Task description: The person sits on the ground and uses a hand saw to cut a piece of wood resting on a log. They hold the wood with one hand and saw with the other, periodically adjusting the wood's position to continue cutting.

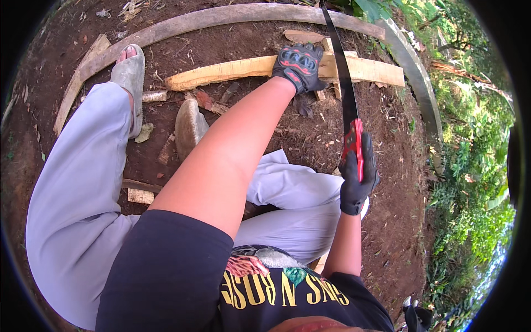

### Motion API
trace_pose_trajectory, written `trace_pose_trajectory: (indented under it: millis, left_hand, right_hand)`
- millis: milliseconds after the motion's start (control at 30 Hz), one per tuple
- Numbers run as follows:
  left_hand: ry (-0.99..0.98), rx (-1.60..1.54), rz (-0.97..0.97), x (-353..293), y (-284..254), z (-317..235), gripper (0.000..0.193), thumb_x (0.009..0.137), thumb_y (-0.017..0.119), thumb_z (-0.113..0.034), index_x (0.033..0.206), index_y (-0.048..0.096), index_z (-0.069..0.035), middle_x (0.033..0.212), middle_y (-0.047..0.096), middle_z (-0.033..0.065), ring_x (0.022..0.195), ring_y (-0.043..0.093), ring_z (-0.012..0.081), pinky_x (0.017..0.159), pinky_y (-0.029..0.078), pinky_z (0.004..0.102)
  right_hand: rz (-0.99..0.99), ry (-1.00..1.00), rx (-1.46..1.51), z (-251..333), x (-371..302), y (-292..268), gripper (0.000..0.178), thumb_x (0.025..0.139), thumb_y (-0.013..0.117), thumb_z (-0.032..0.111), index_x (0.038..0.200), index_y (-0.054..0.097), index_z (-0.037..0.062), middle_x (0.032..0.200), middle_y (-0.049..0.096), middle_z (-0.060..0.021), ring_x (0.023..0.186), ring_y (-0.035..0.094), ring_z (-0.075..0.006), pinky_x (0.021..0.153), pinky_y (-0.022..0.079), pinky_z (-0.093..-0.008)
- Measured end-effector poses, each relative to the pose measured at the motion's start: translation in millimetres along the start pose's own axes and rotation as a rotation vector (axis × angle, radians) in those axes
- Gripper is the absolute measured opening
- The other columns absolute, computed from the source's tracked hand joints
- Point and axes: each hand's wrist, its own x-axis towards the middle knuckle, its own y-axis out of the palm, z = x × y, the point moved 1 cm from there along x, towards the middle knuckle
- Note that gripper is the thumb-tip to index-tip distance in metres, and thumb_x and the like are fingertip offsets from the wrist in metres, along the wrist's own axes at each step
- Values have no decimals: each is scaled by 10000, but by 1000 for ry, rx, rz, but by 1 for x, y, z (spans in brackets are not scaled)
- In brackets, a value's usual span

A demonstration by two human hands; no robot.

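Note:
My left hand (299, 65), in a black glove with red trim, is closed over a pale wooden board (232, 70) and presses on it from above. My right hand (357, 185), gloved in black, grips the red handle of a handsaw (352, 141). The saw's long dark blade points away from me and crosses the board to the right of my left hand. Whether its teeth touch the wood cannot be made out. Short wooden pieces (327, 44) lie crosswise under the board near the blade.
A long weathered plank (221, 17) lies beyond the board, with a concrete edge (412, 61) at the far right. My sandalled foot (130, 83) rests on bare soil at the left. Wood scraps (154, 96) and dry leaves are scattered about. Green plants (470, 182) border the right side.

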Motion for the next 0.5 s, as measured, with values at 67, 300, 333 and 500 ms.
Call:
trace_pose_trajectory:
  millis: [67, 300, 333, 500]
  left_hand:
    - [5, 1, 13, -1, -1, -1, 822, 800, 832, -665, 1382, 685, -104, 1322, 723, 162, 1240, 724, 344, 1041, 585, 520]
    - [32, 7, -11, -1, -1, -4, 821, 794, 842, -670, 1366, 684, -101, 1308, 733, 167, 1218, 731, 347, 1035, 589, 518]
    - [28, -6, 9, -1, -2, -7, 820, 793, 842, -668, 1365, 685, -101, 1305, 734, 167, 1219, 731, 347, 1034, 590, 518]
    - [20, -8, -55, -2, 2, -1, 813, 785, 842, -669, 1348, 696, -101, 1280, 744, 167, 1226, 732, 347, 1025, 595, 517]
  right_hand:
    - [25, 141, 44, 6, -10, -10, 547, 1035, 686, 111, 1576, 640, 43, 1542, 691, -156, 1231, 717, -217, 908, 619, -352]
    - [-10, -167, -31, -8, 81, 40, 553, 1036, 702, 136, 1581, 642, 68, 1438, 743, -116, 960, 697, -138, 780, 586, -289]
    - [-10, -209, -32, -10, 100, 45, 554, 1038, 705, 131, 1584, 638, 71, 1393, 763, -117, 879, 688, -125, 742, 584, -292]
    - [23, -52, 108, 12, 85, 41, 547, 1044, 705, 135, 1583, 636, 71, 1358, 781, -119, 815, 684, -112, 720, 589, -299]
